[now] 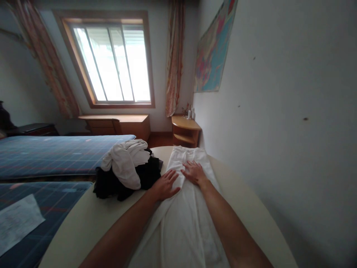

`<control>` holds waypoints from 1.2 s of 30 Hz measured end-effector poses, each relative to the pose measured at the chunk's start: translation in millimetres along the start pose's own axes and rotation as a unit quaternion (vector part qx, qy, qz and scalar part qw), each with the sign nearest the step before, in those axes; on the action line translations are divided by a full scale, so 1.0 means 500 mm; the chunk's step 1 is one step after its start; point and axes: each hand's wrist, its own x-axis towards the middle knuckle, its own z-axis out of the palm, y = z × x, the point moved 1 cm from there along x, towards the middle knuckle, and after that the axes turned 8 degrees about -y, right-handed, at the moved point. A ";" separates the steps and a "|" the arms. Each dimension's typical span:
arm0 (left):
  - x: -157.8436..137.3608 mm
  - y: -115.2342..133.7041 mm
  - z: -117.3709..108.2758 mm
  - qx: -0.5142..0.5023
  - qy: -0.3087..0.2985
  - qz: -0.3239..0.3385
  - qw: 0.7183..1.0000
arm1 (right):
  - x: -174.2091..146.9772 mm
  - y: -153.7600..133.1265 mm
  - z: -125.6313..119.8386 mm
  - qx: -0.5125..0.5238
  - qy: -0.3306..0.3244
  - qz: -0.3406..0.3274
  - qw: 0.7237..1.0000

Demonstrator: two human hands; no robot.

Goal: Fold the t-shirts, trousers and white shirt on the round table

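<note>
A long white garment (185, 219), which looks like a pair of trousers or a skirt, lies stretched out on a round cream table (245, 208). Its gathered, narrower end points away from me, towards the far edge. My left hand (166, 185) rests flat on its left side, fingers spread. On the upper middle of the cloth lies my right hand (193, 172), also with fingers apart. Neither hand grips anything. Left of my left hand is a heap of clothes, with a white garment (125, 163) on top of black clothing (107, 182).
Two mattresses with blue checked covers (55, 152) stand left of the table, the nearer bearing a sheet of paper (19, 221). A white wall (279, 149) runs close on the right. Beyond the table are a corner shelf (185, 123) and a low wooden desk (134, 121).
</note>
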 end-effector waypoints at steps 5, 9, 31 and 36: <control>0.007 -0.001 0.004 0.001 0.016 -0.014 1.000 | -0.016 -0.022 -0.014 -0.028 0.053 -0.013 0.998; -0.009 0.016 -0.015 -0.023 0.014 -0.057 0.998 | -0.063 -0.039 -0.017 -0.033 0.064 -0.006 0.997; -0.314 0.163 -0.176 -0.264 -0.121 -0.211 0.933 | -0.275 -0.035 0.038 0.079 -0.030 -0.019 0.996; -0.293 0.239 -0.225 -0.374 -0.099 -0.140 0.911 | -0.274 -0.031 0.040 0.110 0.000 -0.031 0.993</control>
